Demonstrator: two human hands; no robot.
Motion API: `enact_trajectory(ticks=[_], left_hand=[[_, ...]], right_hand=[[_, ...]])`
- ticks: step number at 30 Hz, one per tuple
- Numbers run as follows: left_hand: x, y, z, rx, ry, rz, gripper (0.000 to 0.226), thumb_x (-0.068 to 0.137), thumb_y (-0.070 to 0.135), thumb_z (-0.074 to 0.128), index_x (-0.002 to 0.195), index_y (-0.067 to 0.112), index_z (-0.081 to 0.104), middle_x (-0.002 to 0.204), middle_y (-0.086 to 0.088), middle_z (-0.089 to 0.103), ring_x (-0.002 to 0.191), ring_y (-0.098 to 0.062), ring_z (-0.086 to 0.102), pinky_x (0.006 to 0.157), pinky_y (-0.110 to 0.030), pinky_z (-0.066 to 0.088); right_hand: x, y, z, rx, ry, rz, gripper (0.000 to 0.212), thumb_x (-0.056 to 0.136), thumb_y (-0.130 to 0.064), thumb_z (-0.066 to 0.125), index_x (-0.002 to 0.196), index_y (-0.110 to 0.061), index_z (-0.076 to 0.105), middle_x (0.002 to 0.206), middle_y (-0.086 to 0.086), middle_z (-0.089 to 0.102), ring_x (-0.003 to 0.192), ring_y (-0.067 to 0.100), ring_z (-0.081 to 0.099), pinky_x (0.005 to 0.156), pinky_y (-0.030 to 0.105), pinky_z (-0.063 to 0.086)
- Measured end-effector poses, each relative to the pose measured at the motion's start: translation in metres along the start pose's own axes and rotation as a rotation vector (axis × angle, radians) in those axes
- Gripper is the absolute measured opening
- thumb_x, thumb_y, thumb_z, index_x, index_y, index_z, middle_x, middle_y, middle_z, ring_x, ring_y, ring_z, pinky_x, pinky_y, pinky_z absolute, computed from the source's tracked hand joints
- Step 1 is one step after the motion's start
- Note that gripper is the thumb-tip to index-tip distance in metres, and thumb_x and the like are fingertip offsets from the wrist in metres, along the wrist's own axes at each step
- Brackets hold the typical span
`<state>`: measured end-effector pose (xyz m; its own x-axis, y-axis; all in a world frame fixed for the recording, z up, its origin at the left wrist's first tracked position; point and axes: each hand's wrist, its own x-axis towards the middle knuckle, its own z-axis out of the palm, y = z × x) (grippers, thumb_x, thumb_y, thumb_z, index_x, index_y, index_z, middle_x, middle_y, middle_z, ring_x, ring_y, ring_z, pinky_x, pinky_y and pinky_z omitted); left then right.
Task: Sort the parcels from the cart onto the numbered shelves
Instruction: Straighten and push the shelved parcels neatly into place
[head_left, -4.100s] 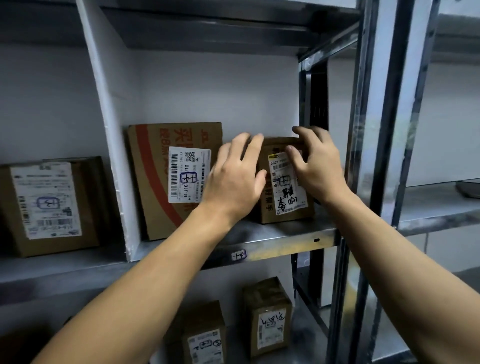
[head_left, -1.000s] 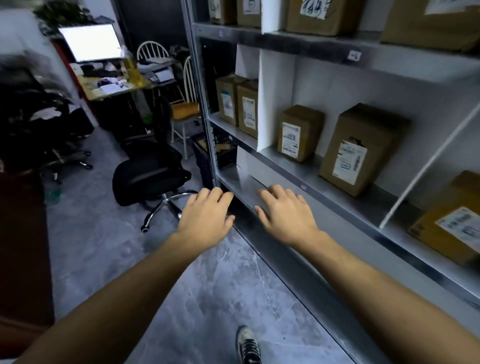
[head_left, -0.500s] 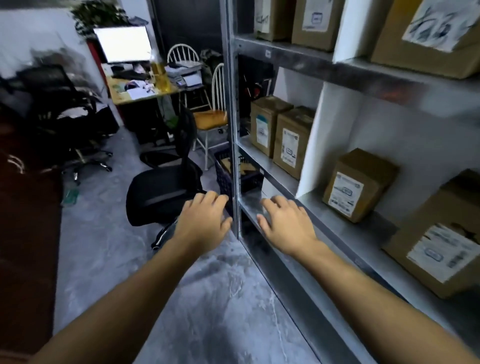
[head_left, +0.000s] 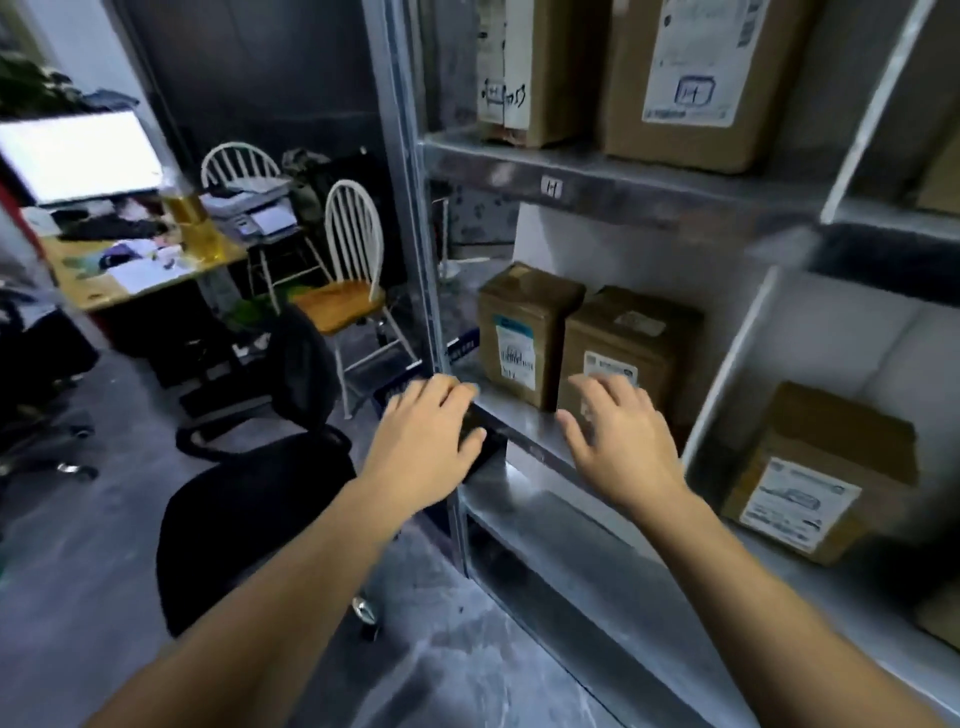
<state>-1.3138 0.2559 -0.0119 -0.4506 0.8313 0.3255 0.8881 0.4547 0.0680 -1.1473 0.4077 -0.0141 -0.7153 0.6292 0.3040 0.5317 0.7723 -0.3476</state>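
Note:
Both my hands are stretched out in front of me and hold nothing. My left hand (head_left: 426, 441) hovers with relaxed fingers in front of the shelf's metal upright (head_left: 410, 218). My right hand (head_left: 621, 441) is spread open in front of the middle shelf (head_left: 524, 421). On that shelf stand two brown labelled parcels (head_left: 524, 332) (head_left: 618, 348) side by side, and a third parcel (head_left: 826, 473) sits in the bay to the right. More parcels (head_left: 691, 78) stand on the upper shelf, whose edge carries a small number tag (head_left: 551, 186). A dark blue crate (head_left: 400, 389) shows partly behind my left hand.
A black office chair (head_left: 260, 457) stands close on the left, on the grey floor. Behind it are two white chairs (head_left: 353, 270), a cluttered desk (head_left: 130, 270) with a bright monitor (head_left: 78, 156) and a printer (head_left: 254, 208).
I let go of the small parcel on the higher shelf and turned away. Since a second ago I have moved forward along the shelves; both hands stay empty and open.

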Motion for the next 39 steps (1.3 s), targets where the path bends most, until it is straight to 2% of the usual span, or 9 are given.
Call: enact_trajectory(ticks=[3,9,14,17,21,26,31,39], left_hand=[[0.049,-0.015,0.01,-0.03,-0.002,0.111,0.05,0.094,0.047,0.049,0.138,0.024,0.043,0.134,0.002,0.045,0.123,-0.024,0.041,0.099,-0.04,0.036],[0.12,0.003,0.038,-0.146,-0.019,0.299,0.048,0.094,0.045,0.049,0.137,0.024,0.045,0.133,0.002,0.048,0.124,-0.023,0.042,0.102,-0.04,0.035],[0.164,0.024,0.051,-0.175,0.051,0.369,0.047,0.092,0.043,0.053,0.134,0.022,0.05,0.126,-0.004,0.053,0.117,-0.027,0.046,0.099,-0.042,0.035],[0.188,0.028,0.059,-0.168,0.063,0.381,0.049,0.089,0.044,0.054,0.134,0.024,0.05,0.125,-0.007,0.055,0.115,-0.032,0.047,0.101,-0.045,0.034],[0.211,0.028,0.066,-0.116,0.004,0.451,0.056,0.088,0.048,0.053,0.14,0.029,0.045,0.132,-0.007,0.054,0.12,-0.034,0.045,0.106,-0.049,0.03],[0.229,0.021,0.079,-0.157,-0.066,0.511,0.059,0.091,0.054,0.047,0.146,0.038,0.033,0.144,-0.001,0.046,0.13,-0.033,0.036,0.108,-0.048,0.026],[0.237,0.022,0.082,-0.254,-0.049,0.602,0.05,0.094,0.047,0.048,0.141,0.031,0.046,0.136,-0.002,0.055,0.129,-0.032,0.04,0.107,-0.049,0.03],[0.234,0.036,0.085,-0.383,0.021,0.676,0.042,0.093,0.042,0.054,0.132,0.026,0.056,0.125,-0.002,0.063,0.126,-0.029,0.043,0.107,-0.052,0.028]], right_hand=[[0.025,0.003,0.001,-0.04,0.063,0.117,0.049,0.097,-0.047,0.052,0.14,-0.025,0.049,0.142,0.008,0.047,0.127,0.033,0.046,0.1,0.051,0.046],[0.057,0.021,0.006,-0.062,0.111,0.332,0.05,0.096,-0.044,0.055,0.143,-0.03,0.044,0.152,0.006,0.035,0.132,0.042,0.041,0.098,0.057,0.045],[0.077,0.039,0.015,-0.014,0.155,0.466,0.05,0.098,-0.043,0.054,0.144,-0.03,0.039,0.15,0.015,0.032,0.132,0.047,0.04,0.109,0.059,0.039],[0.086,0.051,0.02,0.014,0.158,0.526,0.05,0.097,-0.042,0.055,0.143,-0.035,0.036,0.153,0.013,0.027,0.136,0.044,0.033,0.111,0.055,0.036],[0.099,0.06,0.025,0.077,0.118,0.578,0.048,0.1,-0.042,0.052,0.145,-0.043,0.037,0.159,0.004,0.021,0.139,0.036,0.034,0.111,0.045,0.035],[0.101,0.065,0.027,0.117,0.197,0.651,0.044,0.101,-0.038,0.052,0.145,-0.036,0.047,0.16,0.006,0.025,0.14,0.036,0.036,0.114,0.039,0.033],[0.091,0.056,0.031,0.05,0.293,0.669,0.041,0.099,-0.034,0.058,0.141,-0.033,0.055,0.156,0.01,0.036,0.135,0.035,0.042,0.11,0.035,0.034],[0.076,0.047,0.031,-0.033,0.438,0.705,0.039,0.095,-0.019,0.066,0.134,-0.015,0.062,0.129,0.023,0.053,0.114,0.04,0.055,0.101,0.038,0.045]])
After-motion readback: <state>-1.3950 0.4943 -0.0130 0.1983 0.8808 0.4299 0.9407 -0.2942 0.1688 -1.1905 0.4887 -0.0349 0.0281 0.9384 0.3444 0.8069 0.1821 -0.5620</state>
